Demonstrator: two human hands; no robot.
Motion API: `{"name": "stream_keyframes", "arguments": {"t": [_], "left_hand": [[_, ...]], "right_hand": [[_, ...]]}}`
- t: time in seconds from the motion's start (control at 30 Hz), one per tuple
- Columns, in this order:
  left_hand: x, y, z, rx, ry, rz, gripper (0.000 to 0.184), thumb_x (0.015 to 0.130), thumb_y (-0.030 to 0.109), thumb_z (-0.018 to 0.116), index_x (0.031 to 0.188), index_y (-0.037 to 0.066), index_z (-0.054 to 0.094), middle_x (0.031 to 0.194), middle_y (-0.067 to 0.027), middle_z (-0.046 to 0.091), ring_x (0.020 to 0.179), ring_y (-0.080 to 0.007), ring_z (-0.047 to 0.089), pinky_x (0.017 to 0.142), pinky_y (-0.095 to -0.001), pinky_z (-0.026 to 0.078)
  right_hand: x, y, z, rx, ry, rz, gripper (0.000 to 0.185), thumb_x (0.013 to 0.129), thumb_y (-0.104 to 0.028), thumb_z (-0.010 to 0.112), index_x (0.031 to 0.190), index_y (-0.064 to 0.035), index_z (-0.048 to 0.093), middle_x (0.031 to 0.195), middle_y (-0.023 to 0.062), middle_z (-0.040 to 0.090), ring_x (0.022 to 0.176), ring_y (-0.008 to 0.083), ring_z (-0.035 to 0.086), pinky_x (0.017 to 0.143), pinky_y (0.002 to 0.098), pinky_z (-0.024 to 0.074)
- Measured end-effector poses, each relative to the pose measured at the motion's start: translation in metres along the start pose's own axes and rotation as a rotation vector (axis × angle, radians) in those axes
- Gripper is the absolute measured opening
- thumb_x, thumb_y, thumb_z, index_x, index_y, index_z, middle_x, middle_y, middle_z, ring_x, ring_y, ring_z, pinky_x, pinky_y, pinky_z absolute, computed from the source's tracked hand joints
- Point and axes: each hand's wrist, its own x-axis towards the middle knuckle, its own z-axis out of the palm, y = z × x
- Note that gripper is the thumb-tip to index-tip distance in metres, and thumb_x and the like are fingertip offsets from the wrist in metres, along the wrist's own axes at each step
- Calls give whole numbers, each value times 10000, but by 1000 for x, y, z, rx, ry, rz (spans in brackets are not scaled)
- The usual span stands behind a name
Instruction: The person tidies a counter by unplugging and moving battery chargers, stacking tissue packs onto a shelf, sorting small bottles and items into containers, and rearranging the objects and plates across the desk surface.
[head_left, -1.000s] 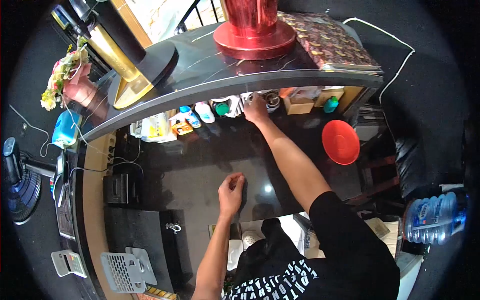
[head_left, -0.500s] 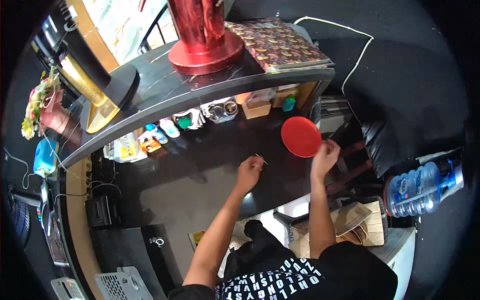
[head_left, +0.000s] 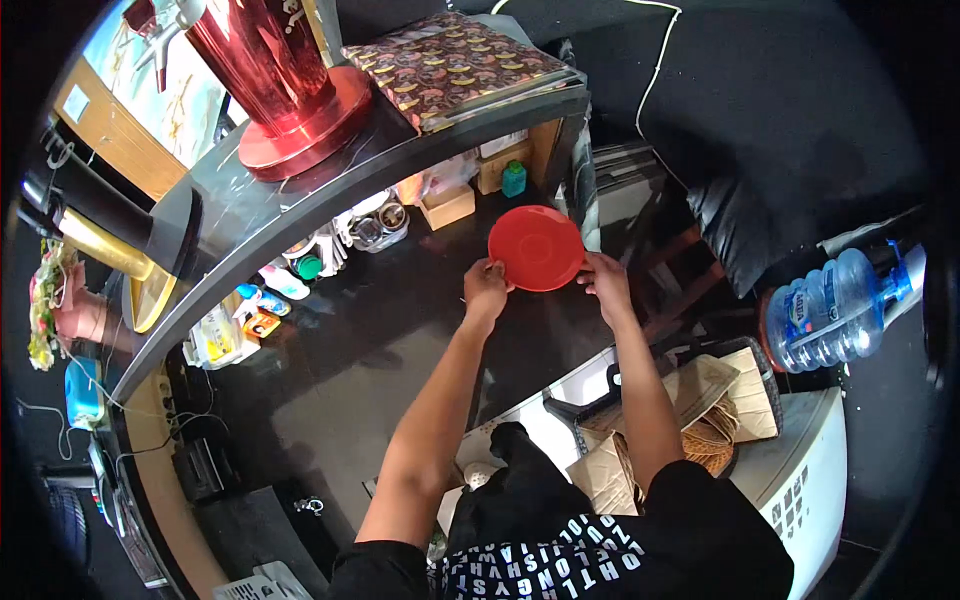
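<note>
A round red plate is at the right part of the dark desk, with a hand at each side of it. My left hand is closed at the plate's lower left edge, and a small thin item sticks out beside its fingers, too small to name. On the right edge of the plate, my right hand has its fingers curled against the rim. Behind the plate a small green bottle stands beside cardboard boxes.
A raised curved counter arches over the desk's back, bearing a red metallic stand and a patterned book. At the right are a large water bottle and a box with brown paper. Bottles line the shelf.
The view has shifted to the right. My right hand went from the back shelf to the plate's right side, and my left hand has come up to its left edge.
</note>
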Motion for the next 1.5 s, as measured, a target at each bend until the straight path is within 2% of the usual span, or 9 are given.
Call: {"name": "stream_keyframes", "arguments": {"t": [0.03, 0.1, 0.27, 0.3, 0.4, 0.5, 0.93, 1.33, 1.5], "left_hand": [[3, -1, -7, 98, 28, -5, 218, 994, 119, 519, 1128, -35, 595, 829, -50, 614, 700, -114, 605, 645, -291, 557], [-1, 0, -18, 28, 10, 7, 181, 990, 115, 530, 1086, -18, 604, 837, -36, 589, 725, -106, 582, 697, -299, 571], [-16, 16, -32, -16, 47, 11, 181, 989, 122, 538, 1082, -21, 599, 861, -29, 575, 758, -104, 574, 753, -303, 580], [-19, 18, -36, -29, 49, 17, 187, 990, 124, 537, 1087, -24, 596, 872, -33, 583, 772, -107, 581, 761, -299, 578], [-24, 20, -52, -54, 74, 27, 208, 993, 138, 534, 1104, -29, 589, 919, -48, 610, 818, -114, 603, 776, -285, 570], [-31, 20, -76, -72, 91, 90, 224, 996, 154, 535, 1119, -26, 589, 961, -56, 632, 850, -117, 618, 779, -274, 558], [-63, 13, -138, -112, 200, 186, 243, 1010, 167, 504, 1153, -13, 581, 961, -30, 644, 842, -100, 624, 768, -261, 535], [-71, 21, -82, -109, 86, 136, 276, 1004, 167, 508, 1165, -51, 563, 923, -46, 639, 812, -103, 626, 743, -276, 568], [-69, 19, -62, -66, 47, 136, 293, 996, 163, 522, 1179, -65, 554, 912, -50, 625, 827, -115, 627, 777, -306, 577]], "right_hand": [[2, 2, -1, 38, 14, 9, 308, 921, -262, 567, 1095, -32, 672, 867, 51, 700, 687, 104, 627, 611, 268, 477], [11, 14, -3, -31, 56, -62, 344, 869, -222, 632, 1148, -21, 639, 926, 83, 694, 767, 149, 646, 682, 305, 505], [18, 39, 12, -418, 20, -301, 873, 657, -142, 837, 1405, -39, 399, 1275, 180, 565, 1109, 283, 595, 911, 399, 497], [14, 31, 17, -467, -28, -301, 1108, 585, -227, 899, 1474, -71, 256, 1417, 189, 433, 1249, 333, 489, 1004, 434, 430], [19, 37, 27, -524, -34, -551, 1156, 544, -310, 921, 1465, -62, 268, 1421, 186, 434, 1301, 363, 425, 1072, 465, 352], [12, 31, 34, -588, -1, -570, 1181, 535, -346, 923, 1468, -59, 260, 1422, 185, 432, 1322, 387, 389, 1100, 489, 297], [-4, 26, 68, -601, 58, -630, 1065, 550, -281, 917, 1407, -5, 347, 1345, 235, 470, 1253, 386, 465, 1053, 428, 402], [-38, 41, 94, -609, 2, -760, 1056, 555, -310, 915, 1401, -51, 338, 1352, 202, 454, 1229, 392, 478, 1027, 461, 422], [-39, 53, 90, -413, -133, -590, 993, 590, -324, 892, 1387, -46, 369, 1370, 182, 462, 1265, 348, 467, 1054, 437, 396]]}}
